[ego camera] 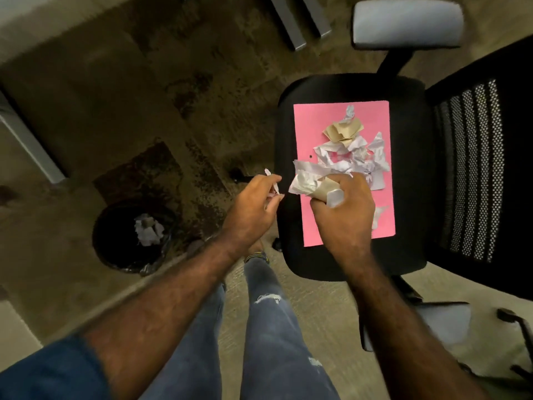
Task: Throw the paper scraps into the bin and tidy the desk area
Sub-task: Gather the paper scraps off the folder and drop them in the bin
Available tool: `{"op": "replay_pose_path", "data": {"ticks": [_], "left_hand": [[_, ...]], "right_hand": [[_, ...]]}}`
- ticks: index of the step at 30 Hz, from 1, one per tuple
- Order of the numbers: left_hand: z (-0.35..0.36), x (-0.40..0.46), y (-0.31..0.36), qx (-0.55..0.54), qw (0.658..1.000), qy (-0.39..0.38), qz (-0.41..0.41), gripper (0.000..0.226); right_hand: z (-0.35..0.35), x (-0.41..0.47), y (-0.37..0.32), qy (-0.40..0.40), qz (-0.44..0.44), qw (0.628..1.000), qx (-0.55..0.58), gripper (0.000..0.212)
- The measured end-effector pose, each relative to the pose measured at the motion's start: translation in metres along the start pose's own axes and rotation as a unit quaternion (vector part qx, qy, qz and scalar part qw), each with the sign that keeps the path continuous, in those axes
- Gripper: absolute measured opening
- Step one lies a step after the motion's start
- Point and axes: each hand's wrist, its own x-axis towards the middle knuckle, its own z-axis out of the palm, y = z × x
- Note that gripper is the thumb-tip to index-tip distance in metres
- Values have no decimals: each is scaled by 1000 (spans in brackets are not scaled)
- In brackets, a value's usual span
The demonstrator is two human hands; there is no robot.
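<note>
The right hand (343,209) is gripping a wad of white and tan paper scraps (313,186) over the pink sheet (314,116) lying on the black office chair seat (288,140). More loose scraps (354,151) are lying on that sheet. The left hand (253,209) is pinching small white bits (274,187), mostly hidden by its fingers. The black bin (106,241) is standing on the carpet, white scraps inside blurred.
</note>
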Motion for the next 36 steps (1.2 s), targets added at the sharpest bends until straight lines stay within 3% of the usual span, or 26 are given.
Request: {"op": "replay_pose_path", "data": {"ticks": [11, 16, 36], "left_hand": [[-50, -49, -91, -1, 990, 111, -83, 36], [-70, -80, -136, -22, 976, 175, -132, 36], [-114, -209, -278, -29, 909, 275, -313, 47]], "right_hand": [[107, -28, -37, -106, -95, 989, -46, 16], [167, -44, -49, -153, -139, 977, -60, 23], [353, -141, -92, -348, -275, 882, -158, 37]]}}
